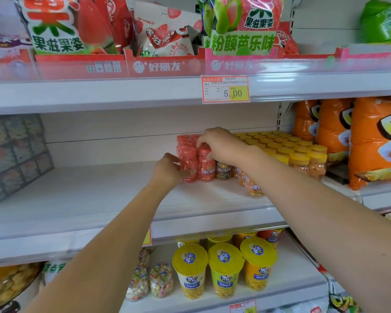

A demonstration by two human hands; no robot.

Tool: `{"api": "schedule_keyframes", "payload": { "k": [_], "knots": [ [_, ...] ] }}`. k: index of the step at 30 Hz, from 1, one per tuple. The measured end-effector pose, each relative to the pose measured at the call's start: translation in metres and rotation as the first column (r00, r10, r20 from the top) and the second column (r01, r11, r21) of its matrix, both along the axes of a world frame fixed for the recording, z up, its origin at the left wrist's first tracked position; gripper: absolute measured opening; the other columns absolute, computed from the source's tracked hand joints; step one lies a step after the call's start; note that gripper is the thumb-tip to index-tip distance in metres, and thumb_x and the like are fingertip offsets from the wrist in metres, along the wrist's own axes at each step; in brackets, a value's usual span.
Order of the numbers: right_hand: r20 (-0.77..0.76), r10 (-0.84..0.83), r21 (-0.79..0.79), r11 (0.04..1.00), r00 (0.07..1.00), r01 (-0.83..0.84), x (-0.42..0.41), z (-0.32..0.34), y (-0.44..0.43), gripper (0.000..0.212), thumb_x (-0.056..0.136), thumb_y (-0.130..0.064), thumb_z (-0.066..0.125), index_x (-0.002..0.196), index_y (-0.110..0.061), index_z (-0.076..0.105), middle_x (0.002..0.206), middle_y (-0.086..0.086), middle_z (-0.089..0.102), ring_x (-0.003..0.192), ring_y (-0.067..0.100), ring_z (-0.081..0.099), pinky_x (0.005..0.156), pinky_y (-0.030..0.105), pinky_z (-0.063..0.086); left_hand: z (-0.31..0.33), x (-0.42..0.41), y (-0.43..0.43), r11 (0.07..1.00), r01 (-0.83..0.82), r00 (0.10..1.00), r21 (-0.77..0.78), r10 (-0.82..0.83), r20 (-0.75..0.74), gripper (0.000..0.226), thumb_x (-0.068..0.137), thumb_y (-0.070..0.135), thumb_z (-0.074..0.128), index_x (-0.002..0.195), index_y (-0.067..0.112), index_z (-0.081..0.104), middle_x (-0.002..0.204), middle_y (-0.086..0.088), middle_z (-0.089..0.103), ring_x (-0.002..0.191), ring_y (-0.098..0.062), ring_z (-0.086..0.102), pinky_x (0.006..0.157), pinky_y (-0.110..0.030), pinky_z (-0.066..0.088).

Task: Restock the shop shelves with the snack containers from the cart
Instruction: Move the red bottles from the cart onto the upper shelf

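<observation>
A white shop shelf is running across the middle of the view. Its left and centre are lying bare, and a dark patterned box is standing at its far left end.

The left hand is stretching up from below and curling round the side of the front-left red jar, with the thumb lying near the label. That jar is standing upright, long axis vertical, at the left edge of a small block of red jars, and it is touching the second red jar on its right.

The right hand is arching over this second jar from the right, its bent fingers pinching about the cap. I cannot tell whether the palm is also pressing on the caps behind.

The open shelf is lying to the left of the block, on the left hand's side, so any squaring-up is probably going that way or backward.

To the right, yellow-lidded jars are crowding just beside the red ones. The right forearm is passing over their front row, which it could be knocking. Orange bags are closing off the far right. The cart is not showing.
</observation>
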State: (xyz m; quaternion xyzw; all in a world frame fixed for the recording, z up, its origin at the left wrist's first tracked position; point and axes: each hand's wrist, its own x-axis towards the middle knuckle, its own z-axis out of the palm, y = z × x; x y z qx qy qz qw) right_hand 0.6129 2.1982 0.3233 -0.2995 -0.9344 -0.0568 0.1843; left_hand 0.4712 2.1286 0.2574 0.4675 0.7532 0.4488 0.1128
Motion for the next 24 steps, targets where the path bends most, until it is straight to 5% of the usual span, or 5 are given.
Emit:
{"api": "schedule_keyframes", "payload": {
  "k": [5, 12, 16, 18, 24],
  "knots": [
    [-0.035, 0.019, 0.008, 1.000, 0.999, -0.019, 0.001, -0.002, 0.000, 0.035, 0.085, 0.003, 0.059, 0.114, -0.015, 0.062, 0.119, 0.005, 0.055, 0.107, 0.023, 0.051, 0.078, 0.025, 0.036, -0.003, 0.004, -0.001, 0.999, -0.037, 0.997, 0.006, 0.037, -0.068, 0.049, 0.077, 0.026, 0.076, 0.115, 0.007, 0.051, 0.106, -0.008, 0.066, 0.093, -0.025, 0.063, 0.078, -0.034, 0.052],
    [-0.210, 0.076, 0.017, 0.997, 0.975, -0.075, 0.015, -0.007, -0.020, 0.032, 0.084, -0.004, 0.059, 0.113, -0.016, 0.060, 0.113, 0.005, 0.054, 0.100, 0.022, 0.055, 0.087, 0.033, 0.046, 0.005, 0.023, -0.034, 0.994, -0.087, 0.975, -0.063, 0.071, -0.211, 0.061, 0.082, 0.032, 0.071, 0.130, 0.006, 0.044, 0.116, -0.009, 0.060, 0.089, -0.020, 0.055, 0.071, -0.027, 0.041],
    [-0.443, 0.199, 0.045, 0.979, 0.874, -0.200, 0.044, -0.023, -0.067, 0.016, 0.080, -0.012, 0.069, 0.095, -0.011, 0.063, 0.087, -0.001, 0.054, 0.074, 0.009, 0.048, 0.073, 0.025, 0.043, -0.009, 0.059, -0.098, 0.949, -0.008, 0.942, 0.316, 0.113, -0.315, 0.016, 0.090, 0.027, 0.060, 0.090, 0.011, 0.063, 0.085, -0.001, 0.066, 0.072, -0.014, 0.059, 0.066, -0.024, 0.044],
    [-0.432, 0.214, -0.009, 0.970, 0.876, -0.241, 0.065, -0.045, -0.094, 0.012, 0.082, -0.021, 0.070, 0.082, -0.016, 0.058, 0.076, -0.008, 0.049, 0.065, 0.005, 0.044, 0.063, 0.022, 0.036, -0.029, 0.076, -0.134, 0.923, 0.036, 0.936, 0.383, 0.103, -0.337, 0.034, 0.090, 0.034, 0.055, 0.068, 0.009, 0.059, 0.065, -0.003, 0.062, 0.061, -0.017, 0.055, 0.060, -0.027, 0.040],
    [-0.226, 0.154, -0.382, 0.894, 0.962, -0.233, 0.117, -0.149, -0.152, 0.016, 0.086, -0.027, 0.067, 0.078, -0.018, 0.057, 0.071, -0.010, 0.054, 0.062, 0.003, 0.048, 0.058, 0.023, 0.039, -0.140, 0.104, -0.213, 0.989, 0.141, 0.934, 0.038, -0.120, -0.338, 0.054, 0.087, 0.051, 0.049, 0.055, 0.008, 0.052, 0.048, -0.003, 0.047, 0.050, -0.018, 0.047, 0.050, -0.030, 0.033]
  ]
}}
